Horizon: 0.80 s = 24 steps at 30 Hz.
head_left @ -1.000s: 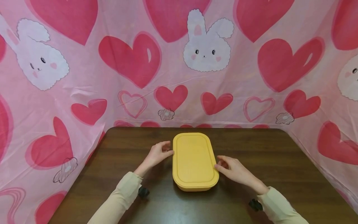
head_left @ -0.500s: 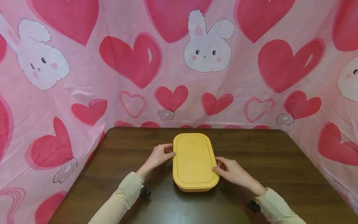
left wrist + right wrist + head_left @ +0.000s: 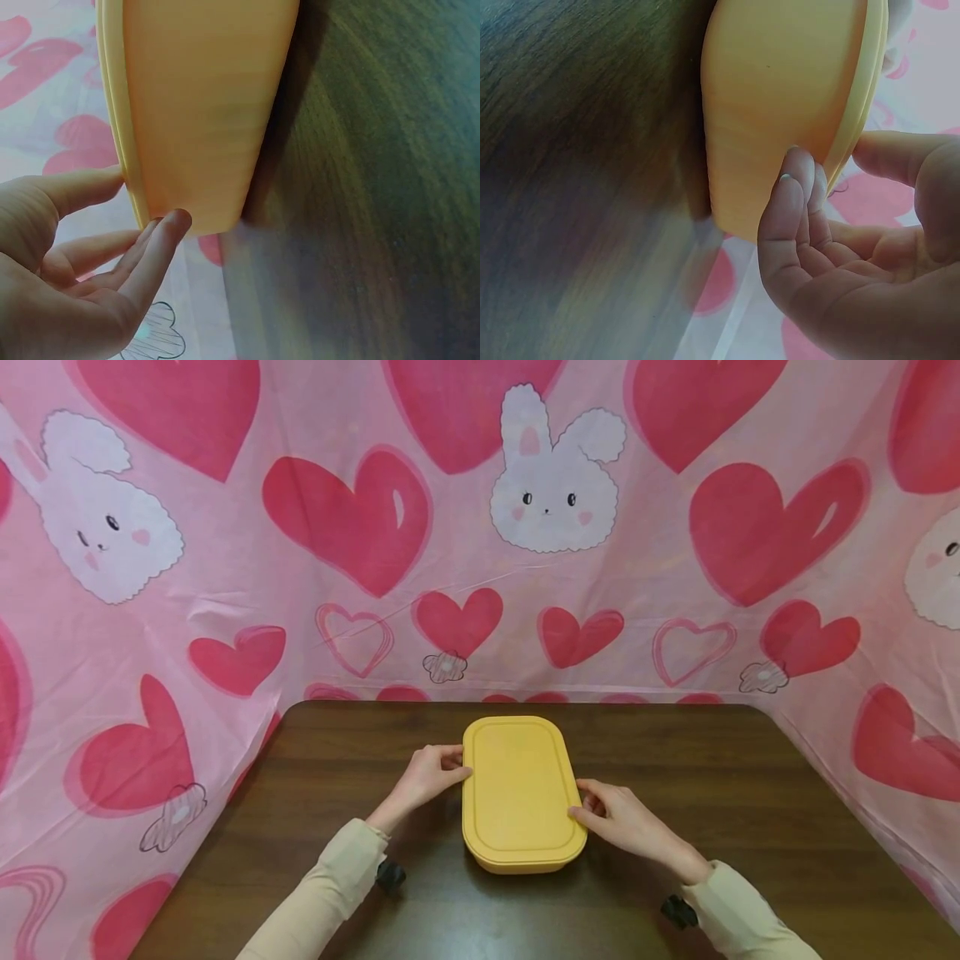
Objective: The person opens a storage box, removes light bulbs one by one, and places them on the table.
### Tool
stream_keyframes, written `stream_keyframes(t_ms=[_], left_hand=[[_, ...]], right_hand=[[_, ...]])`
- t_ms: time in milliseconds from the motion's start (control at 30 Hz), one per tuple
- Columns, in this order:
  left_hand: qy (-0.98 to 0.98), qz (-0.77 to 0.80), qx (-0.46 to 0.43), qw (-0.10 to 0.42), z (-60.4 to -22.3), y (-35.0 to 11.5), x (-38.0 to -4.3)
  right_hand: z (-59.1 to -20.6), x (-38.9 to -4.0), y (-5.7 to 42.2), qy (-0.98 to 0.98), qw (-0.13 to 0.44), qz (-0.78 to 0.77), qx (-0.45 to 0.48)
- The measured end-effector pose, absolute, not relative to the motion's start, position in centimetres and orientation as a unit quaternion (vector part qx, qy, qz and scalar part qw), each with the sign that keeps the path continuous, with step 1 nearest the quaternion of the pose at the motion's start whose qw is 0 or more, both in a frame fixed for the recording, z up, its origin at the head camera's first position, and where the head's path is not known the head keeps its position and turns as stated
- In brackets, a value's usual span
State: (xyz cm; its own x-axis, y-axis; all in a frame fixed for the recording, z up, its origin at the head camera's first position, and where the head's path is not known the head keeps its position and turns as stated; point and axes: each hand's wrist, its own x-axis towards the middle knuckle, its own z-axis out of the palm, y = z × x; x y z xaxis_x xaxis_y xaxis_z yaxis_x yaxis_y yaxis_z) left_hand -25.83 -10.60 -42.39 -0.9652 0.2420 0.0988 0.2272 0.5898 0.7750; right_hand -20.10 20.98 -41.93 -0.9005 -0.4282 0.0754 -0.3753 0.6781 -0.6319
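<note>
A yellow rectangular food container (image 3: 517,867) with rounded corners stands on the table, its flat yellow lid (image 3: 521,785) on top. My left hand (image 3: 427,777) pinches the lid's left rim, thumb on the upper edge and fingers below it. On the opposite side, nearer the front, my right hand (image 3: 626,818) pinches the right rim the same way. In the left wrist view the fingers (image 3: 161,251) curl under the rim against the container's side wall. The right wrist view has the thumb (image 3: 889,156) on the lid's edge and the fingertips by the wall.
The dark wooden table (image 3: 360,735) has rounded far corners. Behind it and along both sides hangs a pink cloth (image 3: 465,560) printed with hearts and rabbits. A small black device (image 3: 390,877) sits at each wrist, beside the cream sleeves (image 3: 318,885).
Both hands have moved in from just beside the container, and the thumbs now lie on the lid's rim. The container stays in its place. Little differs over the last half second.
</note>
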Motion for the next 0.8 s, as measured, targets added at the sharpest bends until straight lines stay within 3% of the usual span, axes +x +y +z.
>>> stream_keyframes(t_ms=[800], left_hand=[[0.899, 0.417, 0.128, -0.018, -41.3, -10.6, -26.1]], right_hand=[[-40.5, -19.9, 20.5, 0.915, 0.029, -0.332, -0.227]])
